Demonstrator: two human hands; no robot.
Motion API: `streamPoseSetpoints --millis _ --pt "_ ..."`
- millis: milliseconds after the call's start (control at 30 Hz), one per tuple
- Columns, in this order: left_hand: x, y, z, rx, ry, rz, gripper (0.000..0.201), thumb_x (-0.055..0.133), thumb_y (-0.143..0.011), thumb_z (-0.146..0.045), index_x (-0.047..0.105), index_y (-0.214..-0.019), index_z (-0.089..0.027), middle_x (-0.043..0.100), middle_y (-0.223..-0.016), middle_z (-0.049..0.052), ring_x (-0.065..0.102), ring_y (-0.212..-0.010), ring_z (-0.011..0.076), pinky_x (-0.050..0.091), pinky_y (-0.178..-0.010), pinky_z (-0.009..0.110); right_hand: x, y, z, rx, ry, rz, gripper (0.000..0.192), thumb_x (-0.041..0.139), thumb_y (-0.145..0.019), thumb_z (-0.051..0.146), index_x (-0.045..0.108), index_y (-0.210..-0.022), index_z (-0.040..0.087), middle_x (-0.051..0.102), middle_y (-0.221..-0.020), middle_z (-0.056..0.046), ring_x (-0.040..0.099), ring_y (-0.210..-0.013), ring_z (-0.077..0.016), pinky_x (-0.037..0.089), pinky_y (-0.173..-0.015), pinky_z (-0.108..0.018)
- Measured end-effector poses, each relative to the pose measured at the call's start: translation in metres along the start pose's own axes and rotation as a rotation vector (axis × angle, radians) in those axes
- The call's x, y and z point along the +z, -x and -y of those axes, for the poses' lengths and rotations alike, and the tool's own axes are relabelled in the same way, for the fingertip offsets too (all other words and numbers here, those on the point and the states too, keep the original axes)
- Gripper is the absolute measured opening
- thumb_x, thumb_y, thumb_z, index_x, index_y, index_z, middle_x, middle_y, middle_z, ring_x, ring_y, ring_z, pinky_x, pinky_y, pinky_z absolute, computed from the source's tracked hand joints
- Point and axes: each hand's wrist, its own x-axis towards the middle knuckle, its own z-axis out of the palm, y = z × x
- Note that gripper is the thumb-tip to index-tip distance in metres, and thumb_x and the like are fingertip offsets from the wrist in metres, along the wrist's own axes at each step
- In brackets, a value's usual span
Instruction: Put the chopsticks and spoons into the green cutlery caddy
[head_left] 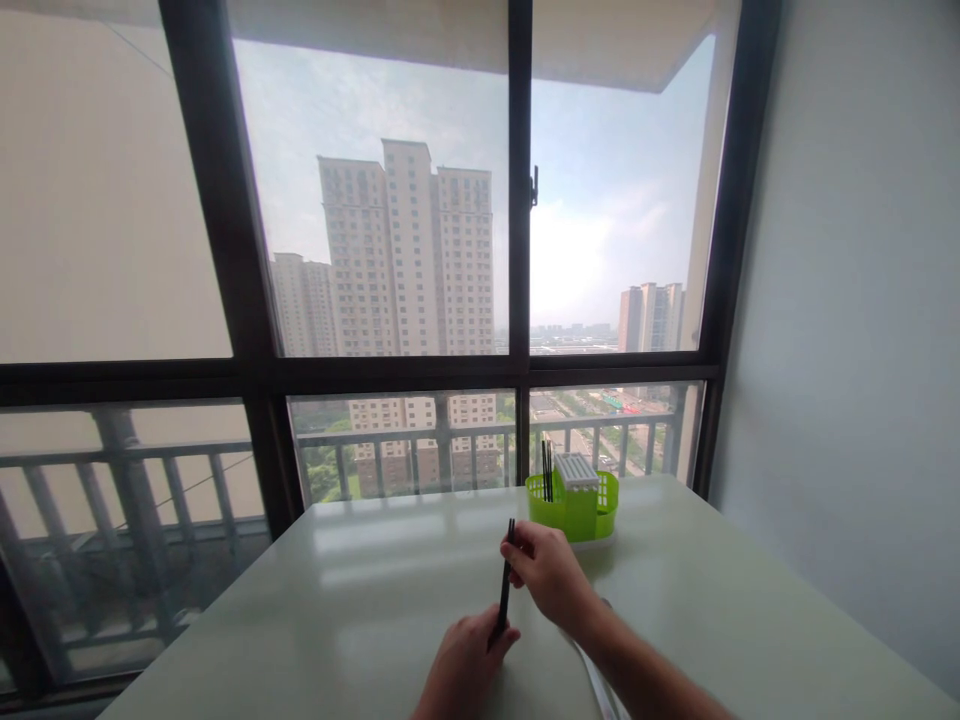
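Note:
A few black chopsticks [505, 592] stand nearly upright above the table, held between both hands. My left hand [469, 655] is closed around their lower end. Near the top, my right hand [546, 568] pinches them between thumb and fingers. Just beyond my right hand is a bright green utensil caddy [574, 510] with basket-like sides. More black chopsticks [547, 472] stand in its left compartment, and a white slotted piece [576, 471] covers its middle part. Partly hidden under my right forearm lies a long, shiny metal utensil [592, 675]; its kind is unclear.
The pale, glossy table [360, 580] reaches to the window. Dark window frames [397, 374] and an outside railing [405, 435] are behind it. A plain wall [847, 300] rises on the right.

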Motion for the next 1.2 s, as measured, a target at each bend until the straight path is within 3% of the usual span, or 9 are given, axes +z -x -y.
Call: streamPoseSetpoints --millis 100,200,300,400,533,767,967,1200 --pt "0.002 -0.001 0.003 -0.021 -0.006 -0.019 0.014 0.057 -0.095 -0.036 0.065 -0.102 -0.026 0.07 -0.075 -0.003 0.063 -0.07 0.0154 0.036 -0.066 0.022 -0.015 -0.016 0.006 -0.002 -0.02 -0.026 0.018 0.06 -0.092 0.031 0.063 -0.08 0.019 0.062 -0.061 0.003 0.063 -0.053 -0.0135 0.045 -0.05 -0.02" --pt "0.003 -0.001 0.004 -0.047 -0.014 -0.081 0.03 0.046 -0.1 -0.04 0.056 -0.126 -0.028 0.065 -0.073 -0.005 0.063 -0.072 0.0165 0.036 -0.069 0.024 -0.057 -0.05 0.018 -0.021 0.02 -0.142 0.023 0.061 -0.092 0.04 0.065 -0.082 0.019 0.066 -0.061 0.002 0.067 -0.055 -0.0155 0.05 -0.053 -0.021" --pt "0.003 0.001 0.003 -0.052 -0.023 -0.097 0.032 0.033 -0.105 -0.041 0.055 -0.124 -0.028 0.066 -0.078 -0.003 0.064 -0.08 0.0172 0.037 -0.074 0.024 -0.106 -0.093 0.026 -0.061 0.089 -0.368 0.03 0.059 -0.094 0.047 0.067 -0.091 0.018 0.072 -0.071 -0.002 0.07 -0.059 -0.0173 0.053 -0.055 -0.023" --pt "0.002 0.002 0.001 -0.056 -0.033 -0.063 0.029 0.033 -0.105 -0.04 0.057 -0.116 -0.028 0.067 -0.08 -0.002 0.065 -0.083 0.0174 0.038 -0.076 0.024 -0.13 -0.128 0.02 -0.057 0.248 -0.489 0.031 0.052 -0.099 0.043 0.068 -0.099 0.016 0.075 -0.083 -0.007 0.072 -0.067 -0.0173 0.055 -0.06 -0.023" --pt "0.003 0.002 0.002 -0.057 -0.017 -0.044 0.025 0.035 -0.105 -0.039 0.057 -0.11 -0.029 0.069 -0.084 -0.002 0.066 -0.086 0.0171 0.038 -0.078 0.024 -0.115 -0.15 -0.01 0.079 0.407 -0.311 0.026 0.05 -0.102 0.03 0.069 -0.104 0.014 0.076 -0.097 -0.01 0.072 -0.075 -0.0163 0.055 -0.064 -0.023" --pt "0.003 0.003 0.003 -0.073 -0.017 -0.055 0.025 0.035 -0.105 -0.04 0.058 -0.105 -0.029 0.071 -0.087 -0.001 0.066 -0.088 0.0167 0.038 -0.078 0.023 -0.084 -0.17 -0.055 0.297 0.606 -0.099 0.017 0.067 -0.091 0.025 0.075 -0.08 0.014 0.076 -0.082 -0.01 0.07 -0.072 -0.0184 0.053 -0.071 -0.026" --pt "0.002 0.004 0.002 -0.081 -0.015 -0.048 0.026 0.036 -0.105 -0.04 0.058 -0.105 -0.028 0.072 -0.089 0.0 0.066 -0.088 0.0168 0.039 -0.079 0.024 -0.082 -0.187 -0.066 0.302 0.819 -0.104 0.019 0.076 -0.085 0.031 0.073 -0.073 0.016 0.075 -0.089 -0.013 0.068 -0.099 -0.027 0.05 -0.094 -0.038" --pt "0.002 0.003 0.002 -0.087 -0.031 -0.05 0.027 0.035 -0.105 -0.04 0.058 -0.104 -0.028 0.072 -0.088 0.001 0.066 -0.088 0.0182 0.039 -0.078 0.025 -0.094 -0.183 -0.068 0.176 0.927 -0.177 0.022 0.076 -0.083 0.029 0.066 -0.067 0.016 0.07 -0.096 -0.014 0.061 -0.104 -0.0296 0.048 -0.094 -0.042"
